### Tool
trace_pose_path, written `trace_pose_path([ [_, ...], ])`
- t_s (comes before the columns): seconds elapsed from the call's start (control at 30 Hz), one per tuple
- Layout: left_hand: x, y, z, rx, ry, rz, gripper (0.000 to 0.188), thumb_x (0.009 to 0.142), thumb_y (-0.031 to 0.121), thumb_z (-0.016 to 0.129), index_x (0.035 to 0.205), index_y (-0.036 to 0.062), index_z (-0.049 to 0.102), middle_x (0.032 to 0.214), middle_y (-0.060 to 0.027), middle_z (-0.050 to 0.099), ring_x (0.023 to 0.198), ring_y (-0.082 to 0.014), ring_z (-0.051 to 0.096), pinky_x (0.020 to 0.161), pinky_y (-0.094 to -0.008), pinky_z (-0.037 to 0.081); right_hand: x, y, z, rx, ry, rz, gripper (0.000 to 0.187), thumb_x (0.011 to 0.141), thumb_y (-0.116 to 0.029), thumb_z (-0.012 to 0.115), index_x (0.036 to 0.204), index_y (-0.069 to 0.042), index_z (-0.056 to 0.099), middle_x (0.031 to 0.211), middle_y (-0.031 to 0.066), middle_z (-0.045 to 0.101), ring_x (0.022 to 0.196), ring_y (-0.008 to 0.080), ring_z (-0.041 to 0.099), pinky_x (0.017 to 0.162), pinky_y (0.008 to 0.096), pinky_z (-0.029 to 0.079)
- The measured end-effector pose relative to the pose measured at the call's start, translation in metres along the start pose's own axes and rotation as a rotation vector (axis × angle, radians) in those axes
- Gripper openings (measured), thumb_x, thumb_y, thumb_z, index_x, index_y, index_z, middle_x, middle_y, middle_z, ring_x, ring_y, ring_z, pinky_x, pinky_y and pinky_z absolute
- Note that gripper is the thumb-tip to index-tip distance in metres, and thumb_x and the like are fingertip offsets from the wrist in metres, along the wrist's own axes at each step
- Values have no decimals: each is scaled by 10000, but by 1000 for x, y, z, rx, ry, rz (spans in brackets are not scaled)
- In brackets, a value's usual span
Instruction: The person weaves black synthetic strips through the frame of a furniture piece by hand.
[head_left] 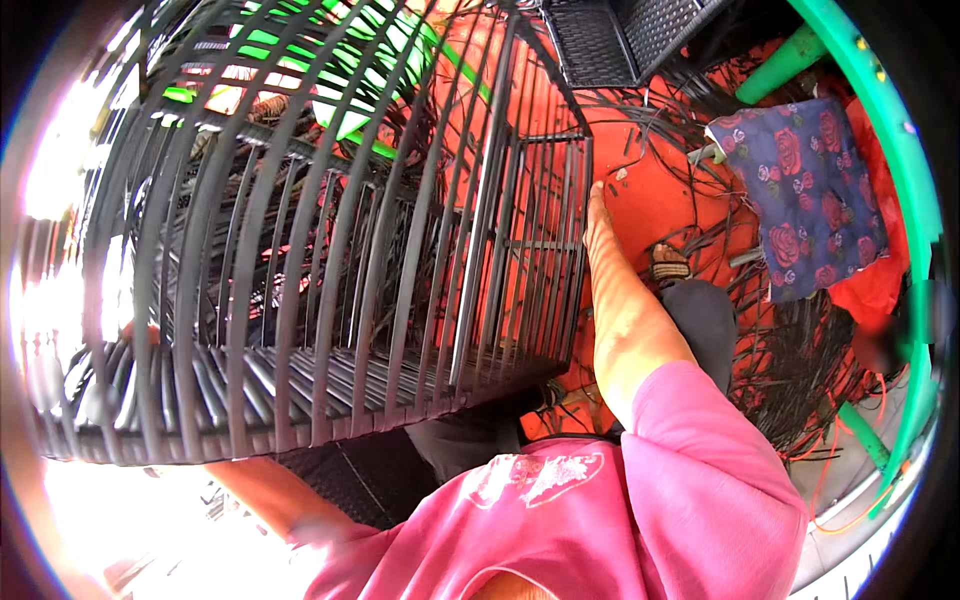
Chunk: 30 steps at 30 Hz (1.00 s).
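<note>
A large black rattan furniture frame, strung with many parallel flat strips, fills the left half of the view. It is tilted, close above my legs. My right hand grips its right-hand edge, with most of the fingers hidden behind the edge. On the left, my forearm reaches under the lower rim. A bit of my left hand shows between the strips at the far left, holding the frame from below; the rest is covered.
Loose black strips lie heaped on the red floor covering. At right are a rose-patterned cloth and a curved green tube. Another black woven piece stands at the back. Bright green plastic shows through the frame.
</note>
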<state>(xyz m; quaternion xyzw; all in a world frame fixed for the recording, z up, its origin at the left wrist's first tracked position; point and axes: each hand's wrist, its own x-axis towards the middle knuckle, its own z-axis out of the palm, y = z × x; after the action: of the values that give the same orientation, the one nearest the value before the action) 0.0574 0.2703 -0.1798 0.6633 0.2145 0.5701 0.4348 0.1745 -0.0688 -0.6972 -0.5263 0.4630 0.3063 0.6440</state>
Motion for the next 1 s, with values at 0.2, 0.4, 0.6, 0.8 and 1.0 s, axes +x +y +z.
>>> trace_pose_path([
  [0.2,21,30,-27,-99,89,44,524,870,397,534,1117,-53,431,1071,-175,513,954,-212,518,886,-367,426,-48,-43,-12,-77,-50,-82,789,779,-622,491,1147,74,534,1208,214,530,1083,300,535,879,418,419],
  [0.4,24,60,-97,-46,415,84,453,844,301,598,1020,-96,467,944,-166,551,844,-227,547,777,-338,469,-69,-131,-48,-69,48,-490,768,740,-597,566,1063,100,575,1096,233,584,982,293,579,816,411,445],
  [0.6,-36,67,-140,17,437,-90,381,926,232,385,1040,-96,542,1006,-168,601,803,-218,614,742,-351,530,-179,-225,-114,49,267,-856,500,752,-476,652,683,16,603,528,91,556,395,189,524,370,330,409],
  [0.8,-81,36,-189,-32,421,-134,403,937,263,301,1024,-39,553,961,-178,611,763,-257,631,641,-347,578,-295,-256,-200,111,275,-1099,500,686,-395,676,851,76,651,801,176,649,698,244,632,631,344,493],
  [1.0,-93,-27,-254,1015,394,255,505,749,419,636,971,-30,574,883,-168,598,612,-246,637,481,-324,538,-370,-237,-201,161,2,-1253,262,702,-205,659,665,53,640,615,100,610,475,170,556,409,296,460],
])
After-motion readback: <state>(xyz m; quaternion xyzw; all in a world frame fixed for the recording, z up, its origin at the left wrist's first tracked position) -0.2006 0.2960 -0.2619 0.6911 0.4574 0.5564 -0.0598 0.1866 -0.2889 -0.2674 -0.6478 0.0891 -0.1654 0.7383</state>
